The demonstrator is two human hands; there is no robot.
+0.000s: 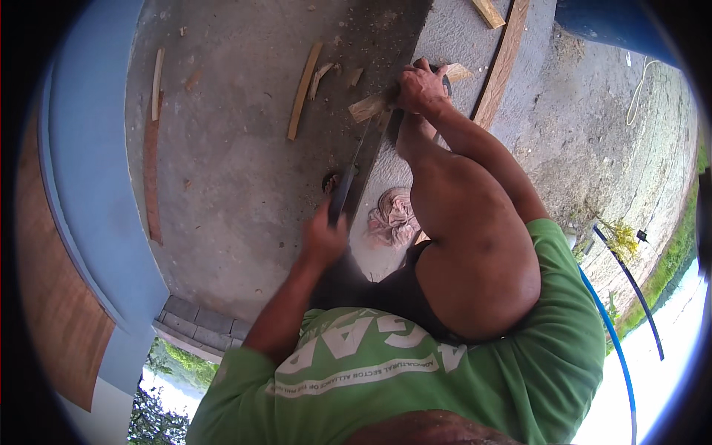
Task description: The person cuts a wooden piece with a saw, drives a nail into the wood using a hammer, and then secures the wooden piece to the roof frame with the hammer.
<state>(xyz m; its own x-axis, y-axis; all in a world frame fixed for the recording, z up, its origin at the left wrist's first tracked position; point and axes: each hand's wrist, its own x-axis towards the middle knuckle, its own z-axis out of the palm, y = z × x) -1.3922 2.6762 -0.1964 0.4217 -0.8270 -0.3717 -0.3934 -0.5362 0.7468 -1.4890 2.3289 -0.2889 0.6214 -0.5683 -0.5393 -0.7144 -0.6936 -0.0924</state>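
Observation:
My left hand [325,239], a little blurred, is wrapped round the dark handle of a handsaw [345,184]. The narrow blade slants up and away toward a short wooden strip [365,110] and meets it near its left end. That strip lies across the edge of a raised concrete ledge, its left end jutting past the edge. Over the middle of the strip, my right hand [423,89] is closed and presses it down beside my foot. The strip's other end shows just right of my fingers. My bent knee rises between my arms.
A crumpled pinkish cloth [395,215] lies on the ledge. Beyond my right arm runs a long brown board [500,67]. Wooden strips [304,90] and offcuts lie on the lower concrete floor. A blue wall [96,148] stands at left; a blue hose [608,326] curves at right.

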